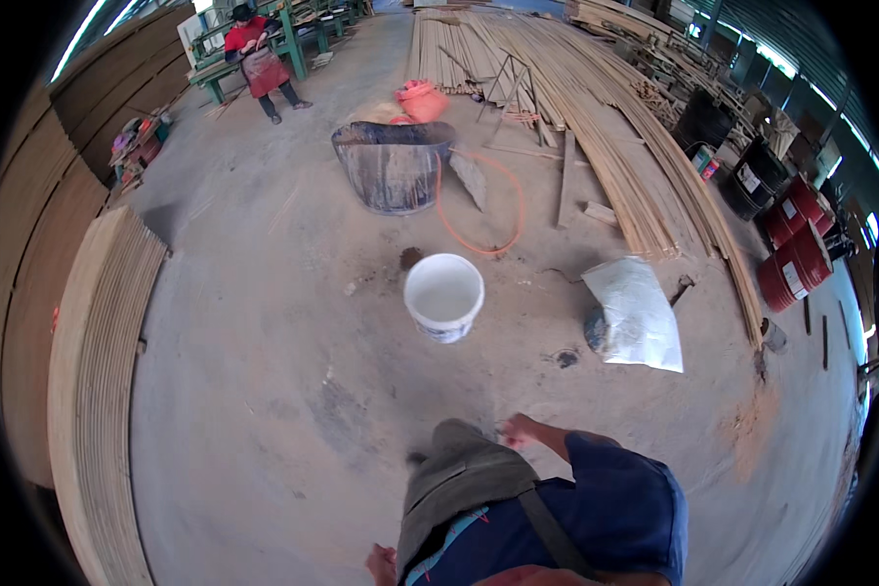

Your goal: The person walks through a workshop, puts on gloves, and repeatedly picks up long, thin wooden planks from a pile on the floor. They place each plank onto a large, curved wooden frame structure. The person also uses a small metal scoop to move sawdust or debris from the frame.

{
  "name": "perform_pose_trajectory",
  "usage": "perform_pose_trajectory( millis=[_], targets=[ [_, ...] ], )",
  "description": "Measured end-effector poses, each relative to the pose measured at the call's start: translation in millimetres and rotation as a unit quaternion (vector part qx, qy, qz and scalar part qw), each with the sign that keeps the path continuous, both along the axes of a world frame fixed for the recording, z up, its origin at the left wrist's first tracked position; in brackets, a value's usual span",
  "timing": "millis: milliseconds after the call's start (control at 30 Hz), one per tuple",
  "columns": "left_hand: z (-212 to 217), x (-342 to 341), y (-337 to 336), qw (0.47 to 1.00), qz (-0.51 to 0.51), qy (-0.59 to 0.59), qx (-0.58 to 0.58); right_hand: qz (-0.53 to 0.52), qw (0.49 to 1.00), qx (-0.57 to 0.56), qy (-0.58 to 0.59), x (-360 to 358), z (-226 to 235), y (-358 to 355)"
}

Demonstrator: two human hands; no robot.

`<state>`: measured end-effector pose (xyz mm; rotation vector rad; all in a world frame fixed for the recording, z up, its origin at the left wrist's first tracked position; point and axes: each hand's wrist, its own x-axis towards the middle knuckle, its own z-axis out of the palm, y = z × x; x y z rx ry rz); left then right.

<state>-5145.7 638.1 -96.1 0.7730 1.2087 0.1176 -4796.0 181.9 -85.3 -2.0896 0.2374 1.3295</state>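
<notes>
My right hand (519, 431) hangs beside my grey apron (464, 488), near its right edge. Motion smears the fingers, so their pose is unclear, and I see no object in them. Low in the picture, my left hand (382, 564) is by the apron's left side, small and partly cut by the lower edge; its fingers cannot be made out. On the concrete floor ahead stands a white plastic bucket (444, 327), upright, apart from both hands. A silvery sheet (640, 317) lies draped over a bluish container (596, 330) to the right.
Beyond the bucket are a large dark tub (391, 176), an orange hose (520, 210) and a red sack (421, 101). Long wooden strips (606, 146) lie right, near red drums (796, 266). Stacked boards (103, 391) line the left. A person (261, 63) stands far left.
</notes>
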Motion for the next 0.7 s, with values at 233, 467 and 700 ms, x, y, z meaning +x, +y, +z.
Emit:
perform_pose_trajectory(
  millis=[233,467,700],
  targets=[
    [139.8,396.1,271.4,0.974,-0.105,-0.042,0.197,-0.119,0.986,0.054,0.106,70.6,-37.5,63.7],
    [74.9,526.0,353.8,0.984,-0.164,-0.034,0.058,0.09,0.995,0.007,-0.035,437.8,10.8,309.4],
    [29.0,628.3,391.8,0.966,-0.186,0.166,-0.068,-0.116,0.968,0.179,-0.13,728.8,64.2,498.0]
  ],
)
